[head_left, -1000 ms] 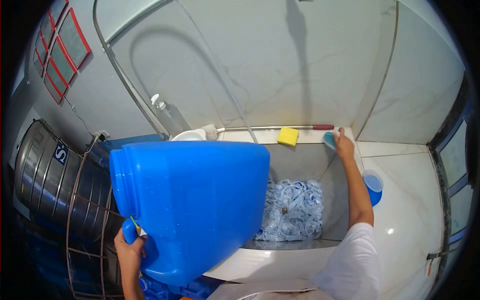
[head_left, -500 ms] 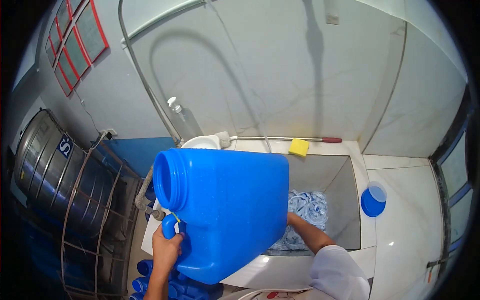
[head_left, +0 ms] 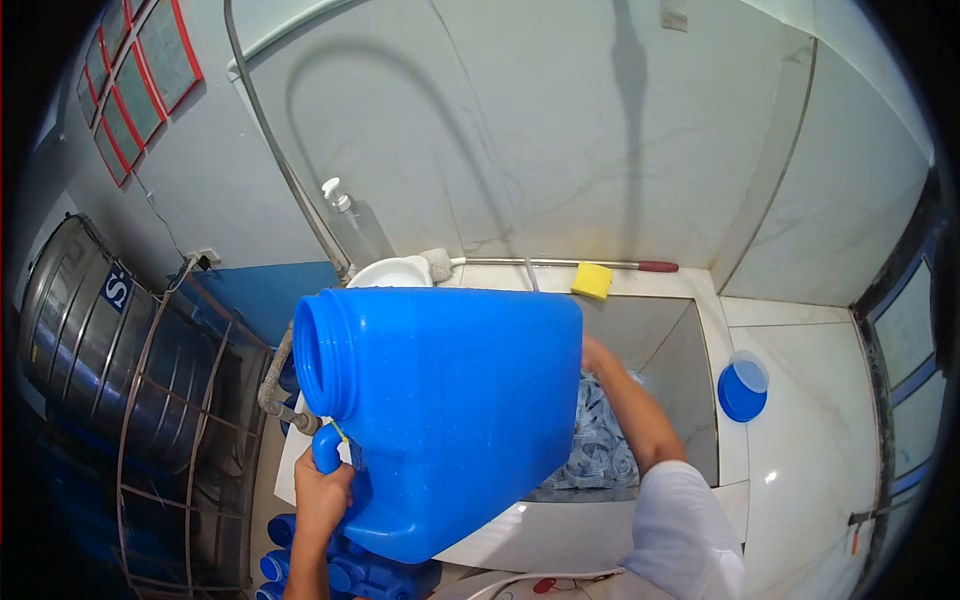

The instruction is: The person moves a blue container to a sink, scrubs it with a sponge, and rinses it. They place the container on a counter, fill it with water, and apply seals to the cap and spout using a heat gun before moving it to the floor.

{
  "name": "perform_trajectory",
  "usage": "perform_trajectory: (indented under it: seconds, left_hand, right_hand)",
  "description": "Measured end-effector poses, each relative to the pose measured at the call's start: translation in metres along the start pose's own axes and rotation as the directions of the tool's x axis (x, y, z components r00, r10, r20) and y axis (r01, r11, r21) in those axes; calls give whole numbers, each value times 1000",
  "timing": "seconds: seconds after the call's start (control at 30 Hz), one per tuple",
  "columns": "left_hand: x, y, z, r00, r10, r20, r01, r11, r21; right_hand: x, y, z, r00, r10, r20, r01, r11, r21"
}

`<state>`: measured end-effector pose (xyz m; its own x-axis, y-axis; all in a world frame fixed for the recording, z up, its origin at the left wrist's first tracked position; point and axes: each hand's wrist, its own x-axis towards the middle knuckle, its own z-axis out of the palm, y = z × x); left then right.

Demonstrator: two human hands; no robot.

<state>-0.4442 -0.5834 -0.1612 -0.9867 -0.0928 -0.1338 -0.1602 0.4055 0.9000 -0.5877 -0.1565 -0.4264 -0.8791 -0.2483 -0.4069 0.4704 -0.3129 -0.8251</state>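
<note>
A large blue plastic jerrycan (head_left: 460, 400) lies on its side in front of me, its uncapped mouth (head_left: 322, 355) facing left. My left hand (head_left: 322, 490) is closed around the jerrycan's handle (head_left: 326, 447), below the mouth. At the base end, my right hand (head_left: 594, 356) is right at the jerrycan, with its fingers hidden behind it. Under my right forearm, the grey sink (head_left: 655, 340) holds a swirled blue-and-white mass (head_left: 600, 445) that looks like rippling water. Water drops dot the jerrycan's side.
A yellow sponge (head_left: 592, 280) and a long-handled brush (head_left: 560, 263) lie along the sink's back ledge. Blue lids (head_left: 743, 392) sit on the right ledge. Behind the jerrycan stand a pump bottle (head_left: 360, 225) and white basin (head_left: 395, 272). More blue containers (head_left: 350, 570) are below; a steel tank (head_left: 110, 340) stands left.
My right hand has risen along the jerrycan's base, out of the lower sink area. The jerrycan has levelled slightly, still held by my left hand. The pattern in the sink looks different.
</note>
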Motion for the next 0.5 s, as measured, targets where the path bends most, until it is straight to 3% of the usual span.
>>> perform_trajectory:
  seconds: [0.03, 0.07, 0.1, 0.13, 0.17, 0.2, 0.23, 0.3, 0.33, 0.37, 0.4, 0.43, 0.47, 0.5]
  left_hand:
    - [1, -1, -1, 1000, 9, -1, -9, 1000, 7]
    - [0, -1, -1, 1000, 6, 1, -6, 1000, 14]
    - [-1, 0, 0, 1000, -14, -21, 14, 1000, 6]
    - [-1, 0, 2, 999, -28, -43, 28, 1000, -11]
    - [1, 2, 1, 999, -25, -43, 24, 1000, -14]
    - [5, 4, -1, 1000, -6, -26, 6, 1000, -7]
    - [8, 6, -2, 1000, 10, -8, -10, 1000, -3]
    - [10, 4, 0, 1000, 7, 7, -7, 1000, 10]
    - [11, 3, 4, 1000, 12, 21, -13, 1000, 17]
    - [10, -1, 5, 999, 4, 33, -5, 1000, 21]
    - [10, -4, 5, 1000, -5, 22, 5, 1000, 15]
    - [10, -7, 4, 1000, -15, 7, 15, 1000, 10]
    - [9, -7, 3, 1000, -14, 8, 14, 1000, 14]
    - [9, -6, 4, 1000, -5, -4, 5, 1000, -18]
  right_hand:
    - [4, -21, -4, 988, 152, -9, -146, 964, 223]
    - [6, -16, 2, 994, 111, -7, -109, 982, 154]
    - [7, 9, 15, 1000, 7, -4, -7, 1000, -27]
    - [1, 50, 28, 950, -303, 81, 302, 814, -496]
    - [-13, 88, 42, 836, -493, 241, 488, 467, -737]
    - [-21, 108, 50, 732, -576, 364, 559, 203, -804]
    - [-33, 115, 55, 658, -612, 440, 582, 42, -812]
    - [-25, 85, 26, 700, -590, 403, 574, 128, -809]
    - [-14, 47, 8, 886, -436, 160, 429, 638, -639]
    - [-6, 13, -5, 998, -67, -13, 66, 995, -72]
    - [1, -8, -15, 990, 139, -29, -129, 967, 221]
    - [3, -6, -11, 985, 172, -26, -161, 958, 236]
    - [1, 15, 5, 997, 72, -26, -70, 996, 56]
    - [-6, 56, 22, 977, -211, 37, 209, 903, -376]
